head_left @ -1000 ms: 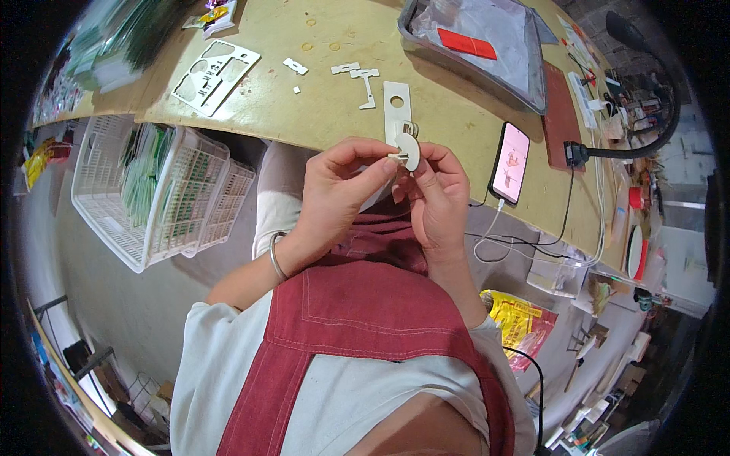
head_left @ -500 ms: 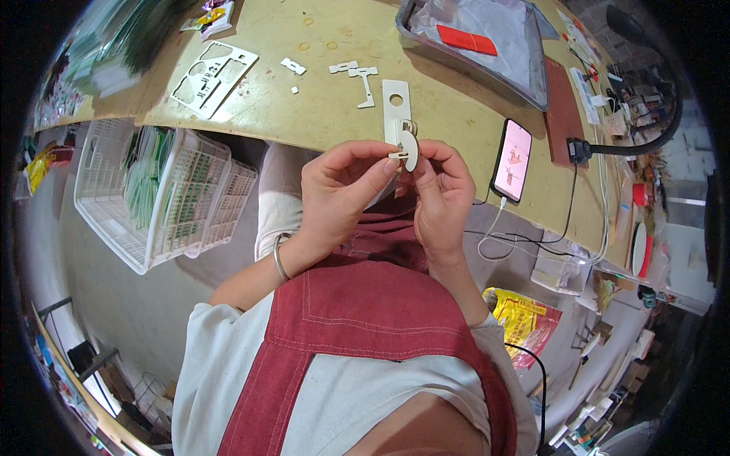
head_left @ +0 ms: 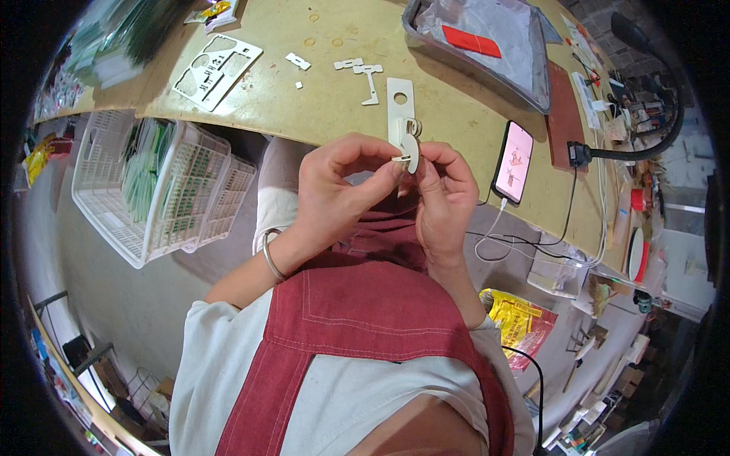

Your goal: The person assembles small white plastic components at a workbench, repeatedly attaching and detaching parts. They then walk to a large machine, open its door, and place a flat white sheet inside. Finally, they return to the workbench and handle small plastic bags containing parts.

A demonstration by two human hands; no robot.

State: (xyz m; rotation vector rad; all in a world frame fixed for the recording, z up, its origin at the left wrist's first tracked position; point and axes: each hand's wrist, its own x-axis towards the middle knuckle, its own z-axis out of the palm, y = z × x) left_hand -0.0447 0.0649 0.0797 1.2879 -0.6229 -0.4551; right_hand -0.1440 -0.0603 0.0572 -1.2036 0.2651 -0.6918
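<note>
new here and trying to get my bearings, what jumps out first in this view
Both hands, left hand and right hand, pinch a small white flat part at the middle, just off the yellow-green table's near edge. A lit phone lies to the right, and white mesh baskets sit left.

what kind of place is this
Probably a small craft or assembly workshop: a tan workbench strewn with white punched-out card sheets, white plastic baskets of stock beside it, and both hands fitting small white cut-out pieces.
</note>
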